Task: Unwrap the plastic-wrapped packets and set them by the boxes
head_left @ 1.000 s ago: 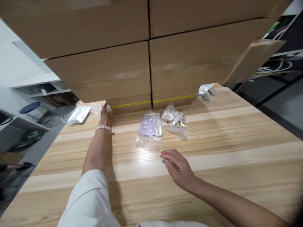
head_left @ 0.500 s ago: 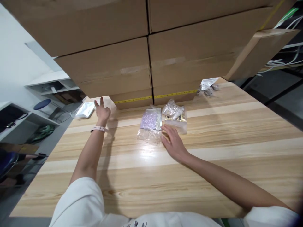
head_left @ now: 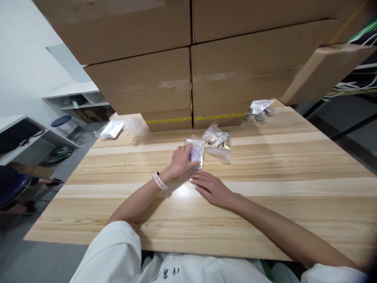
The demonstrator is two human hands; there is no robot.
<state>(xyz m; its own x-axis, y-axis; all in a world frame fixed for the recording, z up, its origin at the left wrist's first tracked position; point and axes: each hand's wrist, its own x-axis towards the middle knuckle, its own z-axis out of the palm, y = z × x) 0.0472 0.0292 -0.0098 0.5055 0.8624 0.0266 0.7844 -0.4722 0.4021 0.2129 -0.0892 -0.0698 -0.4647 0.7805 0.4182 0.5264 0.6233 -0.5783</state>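
Observation:
In the middle of the table lies a flat purple-and-silver packet (head_left: 198, 152) in clear plastic wrap. My left hand (head_left: 180, 162), with a pale band at its wrist, is closed over the packet's left part, fingers on top and thumb by its lower edge. That hand covers much of the purple area. Just below the packet rests my right hand (head_left: 212, 190), palm down, fingers stretched out, their tips near the clear wrap. A second clear bag (head_left: 217, 140) with gold and black contents lies right beside the packet, untouched by either hand.
Stacked cardboard boxes (head_left: 141, 86) rise along the table's back, with a yellow measuring tape (head_left: 219, 116) across their base. A white packet (head_left: 112, 129) lies back left. Silver and clear bags (head_left: 260, 107) lie back right. A blue stool (head_left: 61, 120) stands left of the table.
My left hand has come from the back left, where it was raised by the white packet, onto the purple packet. My right hand has shifted slightly down, away from the gold bag.

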